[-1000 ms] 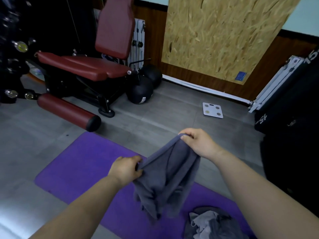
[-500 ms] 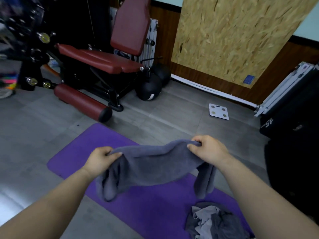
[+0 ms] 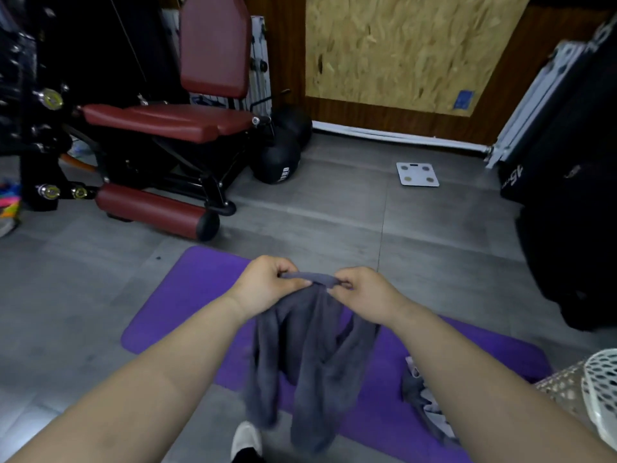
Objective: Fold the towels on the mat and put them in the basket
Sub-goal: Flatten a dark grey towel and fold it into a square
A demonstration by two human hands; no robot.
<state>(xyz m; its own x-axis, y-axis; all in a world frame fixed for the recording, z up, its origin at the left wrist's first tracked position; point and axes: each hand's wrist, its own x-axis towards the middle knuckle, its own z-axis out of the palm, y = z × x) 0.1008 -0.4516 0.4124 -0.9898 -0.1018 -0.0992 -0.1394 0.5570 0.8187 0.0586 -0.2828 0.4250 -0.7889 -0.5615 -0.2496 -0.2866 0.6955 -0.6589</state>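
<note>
**Q:** What does this moment on the gym floor show?

**A:** A person's left hand [image 3: 267, 285] and right hand [image 3: 364, 295] are close together above the purple mat [image 3: 193, 295]. Each pinches the top edge of a grey towel [image 3: 310, 355], thumbs and curled fingers clamped on the cloth. The towel hangs doubled in mid-air, its lower ends blurred, over the mat's near edge.

**Q:** How should the fold go?

**A:** Probably by matching the two pinched corners and letting the hanging halves settle evenly. The towel can then be laid on the bare stretch of mat to the left, where a crease can be pressed square.

**Q:** And the room around it?

**A:** More crumpled towels [image 3: 424, 396] lie on the mat to the right, partly hidden by the right forearm. The white perforated basket [image 3: 601, 389] stands near the mat's right end, cut off by the picture's edge. A shoe [image 3: 245, 439] sits by the mat's near edge, below the towel. The leg machine [image 3: 167, 128] and bathroom scale [image 3: 417, 174] stand well apart, across open grey floor.
</note>
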